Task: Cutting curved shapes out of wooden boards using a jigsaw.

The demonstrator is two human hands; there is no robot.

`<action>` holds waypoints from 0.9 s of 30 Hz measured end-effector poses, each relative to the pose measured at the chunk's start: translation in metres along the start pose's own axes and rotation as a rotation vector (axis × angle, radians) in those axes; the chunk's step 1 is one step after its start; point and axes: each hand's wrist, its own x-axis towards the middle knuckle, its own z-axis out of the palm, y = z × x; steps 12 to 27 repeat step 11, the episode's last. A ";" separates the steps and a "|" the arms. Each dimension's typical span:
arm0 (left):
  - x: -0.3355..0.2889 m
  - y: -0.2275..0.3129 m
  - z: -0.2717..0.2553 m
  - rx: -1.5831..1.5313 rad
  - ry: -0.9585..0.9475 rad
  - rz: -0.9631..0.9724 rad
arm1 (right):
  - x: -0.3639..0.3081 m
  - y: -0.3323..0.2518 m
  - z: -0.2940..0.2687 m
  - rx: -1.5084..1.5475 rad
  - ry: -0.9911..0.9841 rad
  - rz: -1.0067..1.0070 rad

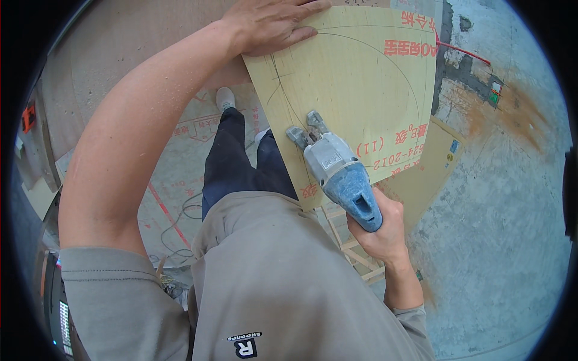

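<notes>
A pale yellow plywood board (343, 78) with curved pencil lines and red print lies in front of me. My left hand (274, 27) rests flat on its far left corner, fingers stretched out toward the right. In my right hand (385, 228) is the rear handle of a blue and silver jigsaw (340, 168). Its forked metal shoe (310, 127) sits over the board's left part, close to a pencil line. The blade is hidden, so I cannot tell whether it is in the wood.
Brown sheet material (120, 54) spreads at the far left. Below, a cable (171, 237) loops over the printed floor covering near my legs. A wooden frame (361, 259) and another board (442, 162) are under the plywood. Concrete floor (500, 240) extends right; an orange-red tool (29, 117) lies far left.
</notes>
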 end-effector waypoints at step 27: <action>-0.001 0.003 -0.012 -0.018 -0.079 -0.030 | 0.001 -0.008 0.000 0.024 0.000 -0.010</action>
